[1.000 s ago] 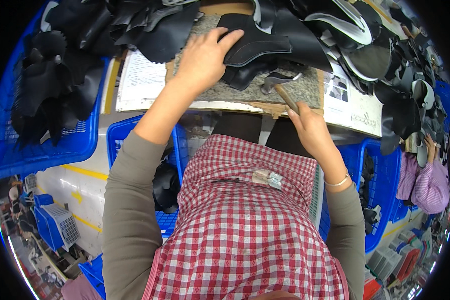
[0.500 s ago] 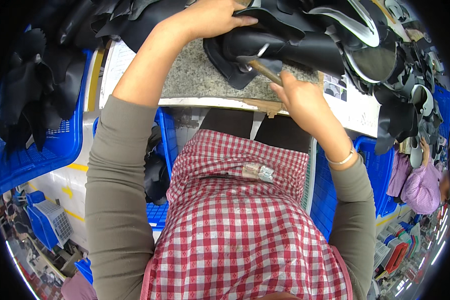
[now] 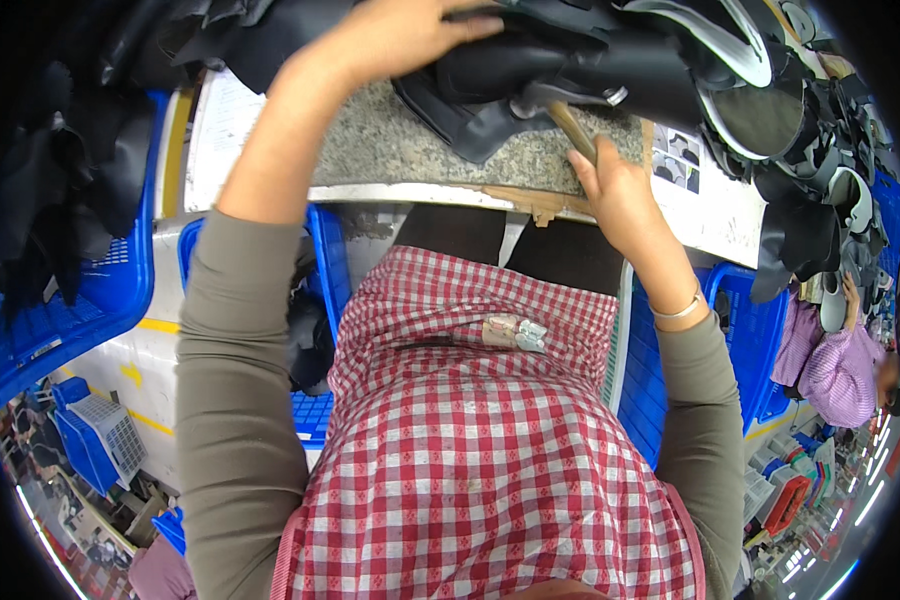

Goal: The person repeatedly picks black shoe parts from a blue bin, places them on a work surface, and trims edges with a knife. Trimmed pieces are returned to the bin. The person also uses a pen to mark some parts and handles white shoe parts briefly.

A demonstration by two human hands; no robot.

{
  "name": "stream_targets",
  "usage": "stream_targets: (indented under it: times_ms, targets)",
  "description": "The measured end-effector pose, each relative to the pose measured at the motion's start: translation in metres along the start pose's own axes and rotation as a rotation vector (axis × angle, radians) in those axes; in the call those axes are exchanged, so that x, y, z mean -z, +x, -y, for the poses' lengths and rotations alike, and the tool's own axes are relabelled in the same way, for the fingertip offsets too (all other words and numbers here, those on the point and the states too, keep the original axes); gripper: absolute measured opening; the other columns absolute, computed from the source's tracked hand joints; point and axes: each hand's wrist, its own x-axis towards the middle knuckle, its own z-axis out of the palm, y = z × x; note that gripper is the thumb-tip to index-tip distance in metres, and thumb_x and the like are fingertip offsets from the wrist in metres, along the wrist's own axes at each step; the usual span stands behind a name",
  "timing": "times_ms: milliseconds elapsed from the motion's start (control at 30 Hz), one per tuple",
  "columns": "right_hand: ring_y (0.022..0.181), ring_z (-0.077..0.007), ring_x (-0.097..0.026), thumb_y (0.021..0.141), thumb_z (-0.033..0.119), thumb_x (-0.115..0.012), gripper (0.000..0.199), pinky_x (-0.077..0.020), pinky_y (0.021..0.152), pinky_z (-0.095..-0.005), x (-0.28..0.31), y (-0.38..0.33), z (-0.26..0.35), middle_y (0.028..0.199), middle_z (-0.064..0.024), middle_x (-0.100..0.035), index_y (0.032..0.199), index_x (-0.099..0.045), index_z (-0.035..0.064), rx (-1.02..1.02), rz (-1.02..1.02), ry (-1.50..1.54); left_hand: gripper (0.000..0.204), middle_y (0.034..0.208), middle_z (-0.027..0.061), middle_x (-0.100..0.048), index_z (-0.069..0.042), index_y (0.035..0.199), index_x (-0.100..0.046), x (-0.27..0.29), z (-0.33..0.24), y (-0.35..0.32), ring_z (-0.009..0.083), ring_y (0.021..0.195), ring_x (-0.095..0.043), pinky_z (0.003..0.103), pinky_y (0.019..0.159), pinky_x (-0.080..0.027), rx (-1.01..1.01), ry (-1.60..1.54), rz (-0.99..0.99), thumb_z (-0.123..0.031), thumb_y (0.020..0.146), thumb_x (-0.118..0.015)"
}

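Note:
My right hand [image 3: 618,190] is closed round the wooden handle of a hammer [image 3: 573,130]. Its metal head rests on or just above black leather pieces [image 3: 480,130] layered on a grey stone-like slab [image 3: 370,140]. At the top edge, my left hand [image 3: 395,35] reaches over the same leather, with a dark edge visible between thumb and fingers; the fingertips are partly cut off and blurred. A rolled or folded black leather part [image 3: 630,75] lies just beyond the hammer.
Black leather parts with white edging [image 3: 755,110] are heaped at the right. Blue baskets [image 3: 135,290] stand on both sides, the left one holding black pieces. Printed sheets [image 3: 675,155] lie by the slab. Another person in a pink checked top [image 3: 840,380] is at far right.
The hammer has shifted right and slightly up, its head now farther right over the leather. My left hand has moved a little left and up.

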Motion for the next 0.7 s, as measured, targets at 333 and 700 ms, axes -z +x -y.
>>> stream_targets:
  times_ms: [333,700]
  targets:
    - [0.070,-0.0391,-0.067,0.107,0.030,-0.060,0.034,-0.0506,0.064,-0.0443,0.002,-0.023,0.025,0.072,-0.0235,-0.063,0.110,-0.058,-0.0041,-0.164,0.111,0.385,0.039,0.099,0.0305,-0.069,0.004,0.121,-0.058,-0.022,-0.067,-0.067,0.0501,0.097,-0.067,0.053,0.090,-0.054,0.646,-0.285,-0.450,-0.007,0.086,-0.071]
    - [0.066,-0.0459,-0.062,0.105,0.027,-0.062,0.029,-0.0477,0.060,-0.0454,0.051,-0.040,0.050,0.072,-0.0248,-0.061,0.110,-0.058,-0.0014,0.059,-0.141,0.393,0.017,0.102,0.0158,-0.073,-0.006,0.099,-0.075,0.046,-0.108,0.057,0.0380,0.096,-0.071,0.044,0.082,-0.059,-0.177,0.661,-0.172,-0.009,0.084,-0.068]
